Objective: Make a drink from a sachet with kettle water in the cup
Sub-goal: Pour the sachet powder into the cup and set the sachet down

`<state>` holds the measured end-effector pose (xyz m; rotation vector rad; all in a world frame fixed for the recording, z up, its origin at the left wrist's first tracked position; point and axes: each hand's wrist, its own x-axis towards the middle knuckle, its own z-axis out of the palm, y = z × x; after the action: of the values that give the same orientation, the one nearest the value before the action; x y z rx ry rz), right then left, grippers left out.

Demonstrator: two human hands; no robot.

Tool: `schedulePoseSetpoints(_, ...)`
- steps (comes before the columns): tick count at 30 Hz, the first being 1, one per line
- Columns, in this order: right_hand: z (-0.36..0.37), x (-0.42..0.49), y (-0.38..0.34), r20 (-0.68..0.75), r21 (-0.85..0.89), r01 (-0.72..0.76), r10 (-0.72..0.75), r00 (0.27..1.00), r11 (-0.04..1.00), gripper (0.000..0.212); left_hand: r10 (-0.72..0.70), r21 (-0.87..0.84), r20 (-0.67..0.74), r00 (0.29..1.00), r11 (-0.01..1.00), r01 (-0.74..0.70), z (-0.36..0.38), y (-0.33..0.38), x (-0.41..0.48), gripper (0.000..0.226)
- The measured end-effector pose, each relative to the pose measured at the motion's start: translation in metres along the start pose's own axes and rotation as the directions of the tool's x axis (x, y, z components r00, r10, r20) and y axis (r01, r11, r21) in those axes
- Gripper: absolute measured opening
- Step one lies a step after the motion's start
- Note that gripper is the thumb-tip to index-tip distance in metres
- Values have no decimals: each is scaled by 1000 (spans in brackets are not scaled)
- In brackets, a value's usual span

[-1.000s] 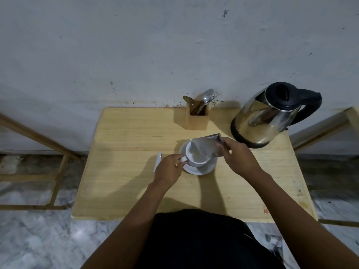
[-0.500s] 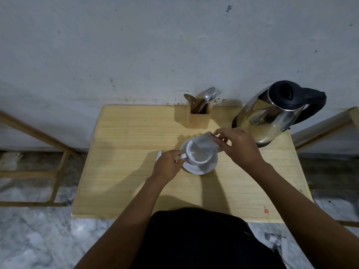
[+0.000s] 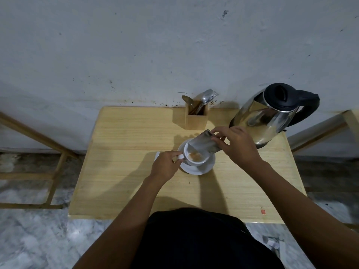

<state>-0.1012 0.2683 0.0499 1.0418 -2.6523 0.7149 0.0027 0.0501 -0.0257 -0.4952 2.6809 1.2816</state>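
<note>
Powder now in cup — sachet tipped.

Sachet tipped over cup, brown powder inside

Left hand grips the handle of the white cup, which stands on a saucer on the wooden surface. Right hand holds the sachet tilted, its lower end at the cup rim. Steel kettle and a wooden cutlery holder stand behind, near the wall

Bare table left; holder and kettle crowd behind cup.
</note>
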Motion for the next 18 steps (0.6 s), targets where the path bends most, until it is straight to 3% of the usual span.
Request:
schedulePoseSetpoints(8, 3, 0, 4, -50, -38, 58, -60, 997, 998, 18, 7, -4, -17, 1000, 1000, -7, 1, 0, -1, 30)
schedulePoseSetpoints(12, 1, -1, 2, -65, 25, -11, 13, 998, 1000, 20, 7, 12, -21, 1000, 1000, -7, 1, 0, 0, 30)
schedulePoseSetpoints(16, 6, -2, 6, -74, -19, 35, -36, 997, 999, 13, 10, 12, -17, 1000, 1000, -10, 1, -1, -1, 31)
schedulePoseSetpoints(18, 5, -4, 4, -81, 25, -16, 18, 997, 1000, 19, 5, 17, -13, 1000, 1000, -5, 1, 0, -1, 32)
